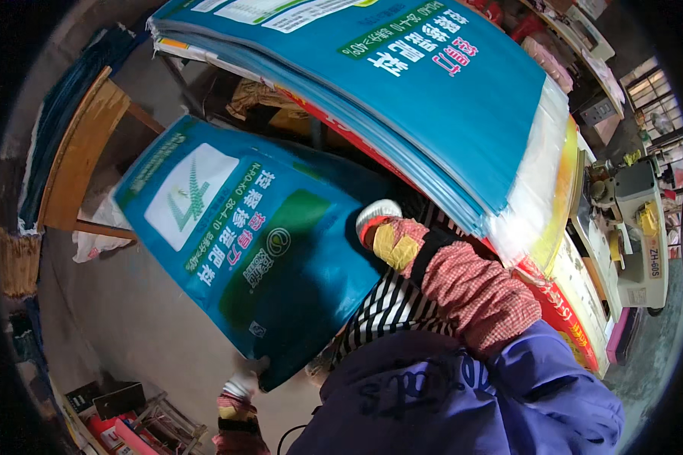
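A large blue printed sack hangs at a slant in front of my body, with a white panel and a green plant picture on it. My left hand, in a pale glove, pinches the sack's lower corner; its fingers are slightly blurred. On the opposite edge, my right hand is closed on the sack, in a white glove with a red cuff. Its fingertips are hidden. Just beyond my right hand lies a thick stack of similar blue sacks, their layered edges facing me.
A sewing machine stands at the far right. At the left is a curved wooden board, beside a dark blue pile. A wooden stool-like frame and red items lie at the lower left, on the grey floor.
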`<state>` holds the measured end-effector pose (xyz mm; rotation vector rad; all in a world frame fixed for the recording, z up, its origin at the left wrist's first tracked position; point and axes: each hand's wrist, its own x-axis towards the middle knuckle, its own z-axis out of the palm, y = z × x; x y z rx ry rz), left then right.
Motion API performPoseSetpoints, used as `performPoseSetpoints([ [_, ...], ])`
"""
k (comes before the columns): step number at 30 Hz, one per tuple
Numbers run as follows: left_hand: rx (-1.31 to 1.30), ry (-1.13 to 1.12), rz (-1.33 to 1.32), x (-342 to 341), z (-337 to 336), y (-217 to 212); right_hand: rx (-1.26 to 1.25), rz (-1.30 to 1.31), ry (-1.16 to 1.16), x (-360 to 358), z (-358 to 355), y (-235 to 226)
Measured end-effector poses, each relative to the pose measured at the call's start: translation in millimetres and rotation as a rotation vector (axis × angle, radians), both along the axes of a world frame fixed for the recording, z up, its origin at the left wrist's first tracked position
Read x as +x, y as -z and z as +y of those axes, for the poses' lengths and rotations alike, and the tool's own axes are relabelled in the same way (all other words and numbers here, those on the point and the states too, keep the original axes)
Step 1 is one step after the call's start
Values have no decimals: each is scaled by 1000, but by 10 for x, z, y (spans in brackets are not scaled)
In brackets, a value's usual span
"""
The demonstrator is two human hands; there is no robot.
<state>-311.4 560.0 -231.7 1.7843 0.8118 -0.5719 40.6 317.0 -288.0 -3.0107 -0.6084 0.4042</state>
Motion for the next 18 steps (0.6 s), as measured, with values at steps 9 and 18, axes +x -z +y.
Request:
performPoseSetpoints([
  [9, -71, -355, -241, 609, 23, 34, -217, -558, -100, 350, -27, 244],
  [18, 443, 63, 115, 391, -86, 852, -1163, -694, -132, 463, -1022, 2154],
])
